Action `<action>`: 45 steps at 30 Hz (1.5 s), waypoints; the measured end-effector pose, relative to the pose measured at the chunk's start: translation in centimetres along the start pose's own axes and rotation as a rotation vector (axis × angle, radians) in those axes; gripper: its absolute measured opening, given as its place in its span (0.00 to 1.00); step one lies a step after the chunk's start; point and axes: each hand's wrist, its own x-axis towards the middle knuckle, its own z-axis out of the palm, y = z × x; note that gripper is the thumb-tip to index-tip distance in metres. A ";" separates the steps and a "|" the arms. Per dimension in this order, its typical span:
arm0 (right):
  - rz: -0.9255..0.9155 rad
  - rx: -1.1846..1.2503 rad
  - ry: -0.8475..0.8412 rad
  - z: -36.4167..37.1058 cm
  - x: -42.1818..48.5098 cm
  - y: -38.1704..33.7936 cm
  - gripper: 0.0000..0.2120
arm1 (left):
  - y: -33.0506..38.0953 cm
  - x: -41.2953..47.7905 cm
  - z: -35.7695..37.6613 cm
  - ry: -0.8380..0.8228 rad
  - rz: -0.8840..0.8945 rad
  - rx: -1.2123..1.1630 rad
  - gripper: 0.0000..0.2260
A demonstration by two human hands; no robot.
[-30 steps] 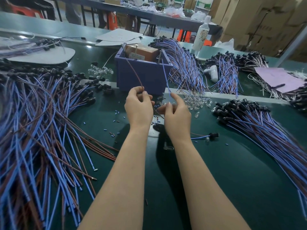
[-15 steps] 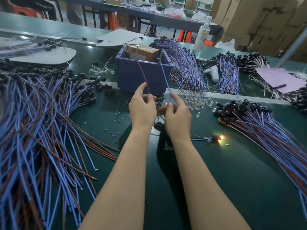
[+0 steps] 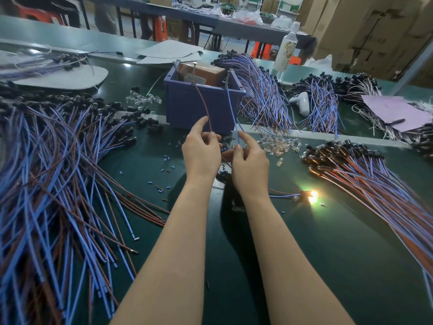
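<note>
The brown wire (image 3: 204, 106) is thin and bowed, the blue wire (image 3: 232, 109) nearly straight. Both rise from the hands to metal posts at the blue bin's (image 3: 187, 109) rim. The left hand (image 3: 201, 152) has its fingers pinched on the brown wire and the right hand (image 3: 250, 164) on the blue one, just in front of the bin. A wire heap (image 3: 46, 174) crowds the left and a bundle (image 3: 375, 181) the right. Bare green surface (image 3: 328, 249) lies between them, around a lit lamp (image 3: 312, 197).
</note>
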 end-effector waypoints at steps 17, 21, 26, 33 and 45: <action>-0.218 -0.152 -0.189 -3.7 0.2 -2.9 0.09 | 5.4 -0.8 0.2 -0.173 0.216 0.035 0.08; -0.279 -0.280 -0.024 -8.2 1.7 -3.8 0.06 | 10.4 -2.2 2.5 -0.230 0.454 0.103 0.10; -0.285 0.090 0.512 -15.0 1.9 -4.4 0.11 | 12.8 -5.0 6.5 -0.269 0.365 0.180 0.16; 0.008 0.911 0.800 -21.5 0.0 -1.7 0.11 | 13.0 -9.3 15.8 -0.575 -0.209 -0.490 0.11; 0.626 1.254 0.738 -23.4 -1.4 8.5 0.15 | 5.1 -12.6 25.6 -0.771 0.309 0.837 0.17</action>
